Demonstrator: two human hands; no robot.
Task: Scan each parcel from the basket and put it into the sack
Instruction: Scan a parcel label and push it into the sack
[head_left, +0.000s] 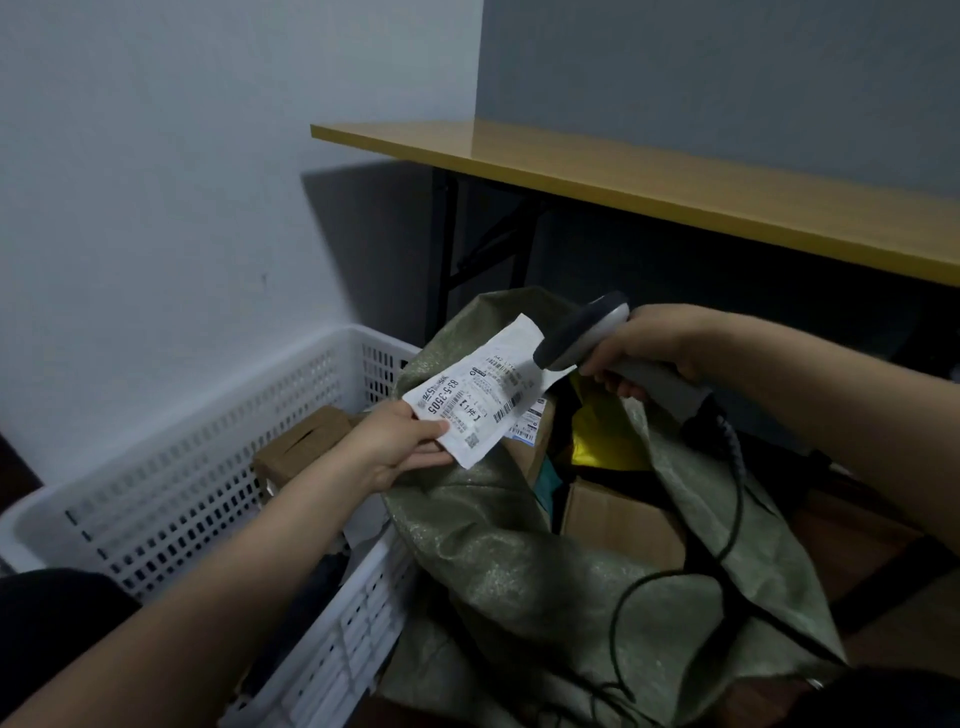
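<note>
1. Found parcel (478, 395) out of the basket (208, 467), above the open sack (519, 545), label turned up; judged so for a clean read, then a short drop.
2. Pinched at its lower corner by the left hand (400, 447), thumb on top, fingers beneath; forearm stretched across the basket.
3. Gripped in the right hand (649, 343), fingers curled round the handle: scanner (576, 332), nose tilted down at the label's upper edge.

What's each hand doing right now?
Left hand: pinching the white labelled parcel.
Right hand: gripping the barcode scanner.
</note>
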